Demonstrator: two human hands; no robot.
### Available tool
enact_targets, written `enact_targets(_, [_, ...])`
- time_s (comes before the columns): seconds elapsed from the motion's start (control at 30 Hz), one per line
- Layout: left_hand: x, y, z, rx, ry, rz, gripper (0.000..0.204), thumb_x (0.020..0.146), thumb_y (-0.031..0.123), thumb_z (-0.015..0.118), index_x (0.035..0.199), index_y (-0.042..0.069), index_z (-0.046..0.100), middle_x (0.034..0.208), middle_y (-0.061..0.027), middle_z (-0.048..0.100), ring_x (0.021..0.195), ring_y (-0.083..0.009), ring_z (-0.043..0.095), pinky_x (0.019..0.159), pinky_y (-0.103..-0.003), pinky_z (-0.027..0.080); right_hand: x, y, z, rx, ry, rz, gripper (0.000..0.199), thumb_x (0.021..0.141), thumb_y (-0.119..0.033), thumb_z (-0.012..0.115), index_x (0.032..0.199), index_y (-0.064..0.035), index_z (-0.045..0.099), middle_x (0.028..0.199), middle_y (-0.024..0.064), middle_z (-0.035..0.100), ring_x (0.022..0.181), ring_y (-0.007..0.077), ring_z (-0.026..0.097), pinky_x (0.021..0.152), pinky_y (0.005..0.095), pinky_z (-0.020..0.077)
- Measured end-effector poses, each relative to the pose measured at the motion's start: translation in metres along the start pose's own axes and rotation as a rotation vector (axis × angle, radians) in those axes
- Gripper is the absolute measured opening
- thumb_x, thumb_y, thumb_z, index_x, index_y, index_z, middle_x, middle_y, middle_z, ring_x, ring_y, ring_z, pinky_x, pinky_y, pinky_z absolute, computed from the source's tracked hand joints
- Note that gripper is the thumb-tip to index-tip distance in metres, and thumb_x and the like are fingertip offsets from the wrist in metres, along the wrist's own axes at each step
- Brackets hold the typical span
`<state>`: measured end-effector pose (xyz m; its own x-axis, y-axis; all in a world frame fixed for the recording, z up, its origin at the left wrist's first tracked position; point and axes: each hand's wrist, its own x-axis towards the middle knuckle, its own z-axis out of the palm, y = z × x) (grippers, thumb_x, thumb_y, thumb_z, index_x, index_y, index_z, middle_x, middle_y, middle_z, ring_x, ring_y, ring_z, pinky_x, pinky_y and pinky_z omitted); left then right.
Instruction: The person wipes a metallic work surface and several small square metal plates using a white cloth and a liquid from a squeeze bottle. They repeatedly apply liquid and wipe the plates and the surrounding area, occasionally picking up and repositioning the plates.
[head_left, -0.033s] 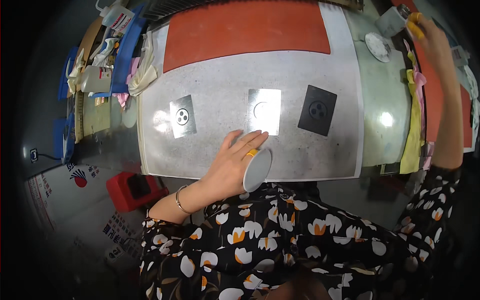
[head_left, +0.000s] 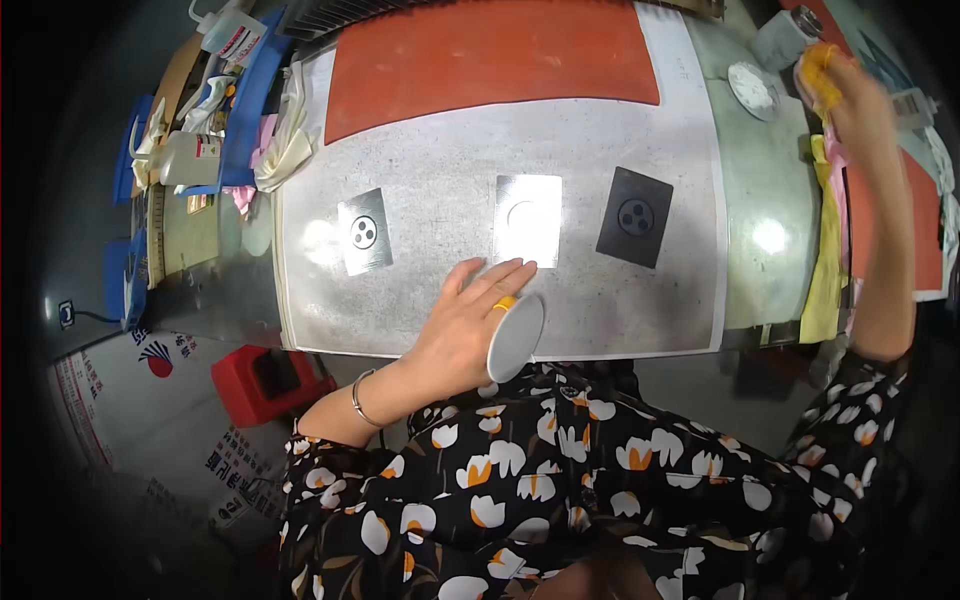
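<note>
My left hand point(head_left: 462, 325) rests near the front of the white work sheet, a yellow cover on one digit. It holds a round pale grey disc point(head_left: 516, 338), tilted on edge, while its other fingertips stretch to the lower edge of a shiny metal plate point(head_left: 528, 222). To the left lies a similar plate point(head_left: 364, 232) with a dark ring and dots; on the right, a dark plate point(head_left: 636, 218) bears the same pattern. My right hand point(head_left: 845, 90), blurred, is at the far right below a grey metal container point(head_left: 787, 38). Yellow covers its fingertips; its grip is unclear.
An orange-red mat point(head_left: 490, 65) spans the back. Beside the container stands a small dish point(head_left: 752, 90) of white material. Yellow cloth point(head_left: 822, 240) hangs at the right. Squeeze bottles point(head_left: 190, 158) and blue trays point(head_left: 245, 110) crowd the left; a red stool point(head_left: 245, 385) stands below.
My right hand has moved down and slightly toward me, away from the top of the metal container. My left hand and the plates stay in place.
</note>
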<state>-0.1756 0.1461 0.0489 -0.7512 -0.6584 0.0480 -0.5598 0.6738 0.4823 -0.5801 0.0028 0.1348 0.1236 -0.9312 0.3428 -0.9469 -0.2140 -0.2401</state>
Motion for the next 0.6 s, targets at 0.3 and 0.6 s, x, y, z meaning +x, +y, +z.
enact_targets(0.3, [0.005, -0.008, 0.004, 0.046, 0.025, 0.066, 0.048, 0.061, 0.017, 0.07, 0.102, -0.001, 0.055, 0.128, -0.0171, 0.047, 0.118, -0.0298, 0.044, 0.095, -0.046, 0.03, -0.145, -0.188, 0.12, 0.561, -0.112, 0.014, 0.018, 0.077, -0.019, 0.065, 0.085, -0.0051, 0.056, 0.071, 0.0133, 0.059, 0.065, 0.0308, 0.059, 0.055, 0.0377, 0.046])
enact_targets(0.6, [0.001, -0.008, 0.005, 0.078, -0.007, 0.064, 0.045, 0.063, 0.016, 0.067, 0.102, -0.003, 0.056, 0.127, -0.0195, 0.048, 0.118, -0.0289, 0.045, 0.099, -0.048, 0.028, -0.131, -0.205, 0.144, 0.298, -0.048, 0.048, 0.007, 0.071, -0.011, 0.06, 0.075, -0.0065, 0.057, 0.062, 0.0116, 0.056, 0.057, 0.0286, 0.058, 0.048, 0.0384, 0.0447])
